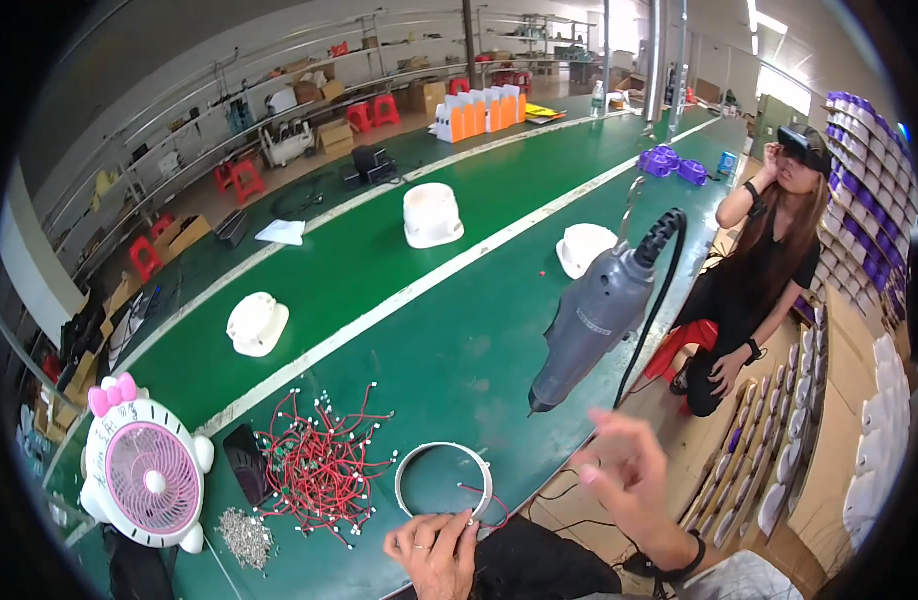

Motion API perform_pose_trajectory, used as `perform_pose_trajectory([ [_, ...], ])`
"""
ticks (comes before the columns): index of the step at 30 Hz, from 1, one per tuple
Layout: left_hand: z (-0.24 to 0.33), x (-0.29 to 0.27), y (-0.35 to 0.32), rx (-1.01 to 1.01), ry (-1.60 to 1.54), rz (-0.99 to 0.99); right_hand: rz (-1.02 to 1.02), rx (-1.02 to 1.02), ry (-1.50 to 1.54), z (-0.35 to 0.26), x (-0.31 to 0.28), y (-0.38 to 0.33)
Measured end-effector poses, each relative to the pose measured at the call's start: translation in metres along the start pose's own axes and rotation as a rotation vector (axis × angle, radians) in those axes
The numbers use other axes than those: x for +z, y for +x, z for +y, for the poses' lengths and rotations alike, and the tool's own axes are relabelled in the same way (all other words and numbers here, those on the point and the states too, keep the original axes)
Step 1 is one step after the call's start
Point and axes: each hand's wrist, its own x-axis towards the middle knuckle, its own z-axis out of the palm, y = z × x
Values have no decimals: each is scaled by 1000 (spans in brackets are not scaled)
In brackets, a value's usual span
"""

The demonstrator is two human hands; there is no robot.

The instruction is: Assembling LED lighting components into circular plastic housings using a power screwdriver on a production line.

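Left hand [437,555] was set low at the near edge of the bench [379,385], its fingers curled over a white ring [400,486], which was held by its near rim. The right hand [634,490] was raised to the right of the ring, slightly blurred, with its fingers loosely bent and parted; nothing could be made out in it. The ring was seen as a thin-walled, open, off-white band, round in outline, with the green bench top visible through its middle. Its right side was crossed by a thin red wire [501,503], looped outside the rim.

To its left, a tangled pile of red wires [324,465] tipped with small white connectors was spread beside a heap of small metal parts [245,538]. Above the right hand, a grey power screwdriver [591,320] was suspended, tip down. Farther off, white housings [432,215] were scattered across the bench.
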Motion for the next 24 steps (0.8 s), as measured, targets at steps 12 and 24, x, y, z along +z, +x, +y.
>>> perform_pose_trajectory([
  [12, -13, 9, 13, 85, -79, -58, -282, -297, 419, -48, 62, 108],
  [24, 15, -3, 36, -295, -463, 179, -705, -295, 281, -11, 109, 72],
])
